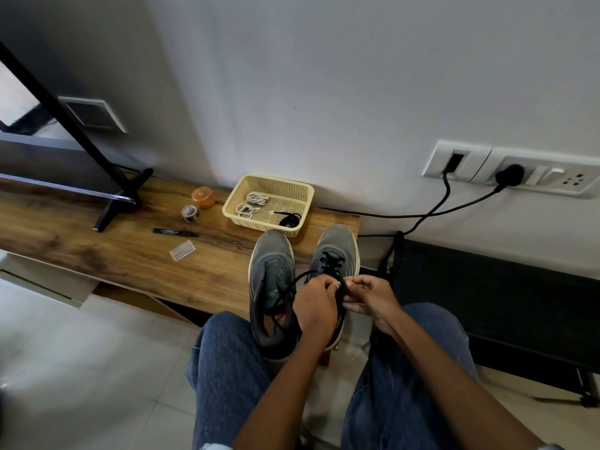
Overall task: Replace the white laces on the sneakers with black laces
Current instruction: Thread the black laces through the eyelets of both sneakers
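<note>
Sneakers sit at near right of bench: right sneaker [334, 254] half-laced with black lace [302, 277], left hand [316, 306] and right hand [370, 295] both pinching it. Left sneaker [271, 274] unlaced. White laces [251, 204] in basket [305, 198], spare black lace [289, 219] too.

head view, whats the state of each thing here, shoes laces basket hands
right shoe: black lace threaded through its eyelets
left shoe: no lace threaded
black lace: loose end trails over the left shoe
white laces: coiled in basket
basket: also holds a black bundle
left hand: pinching lace
right hand: pinching lace
</note>
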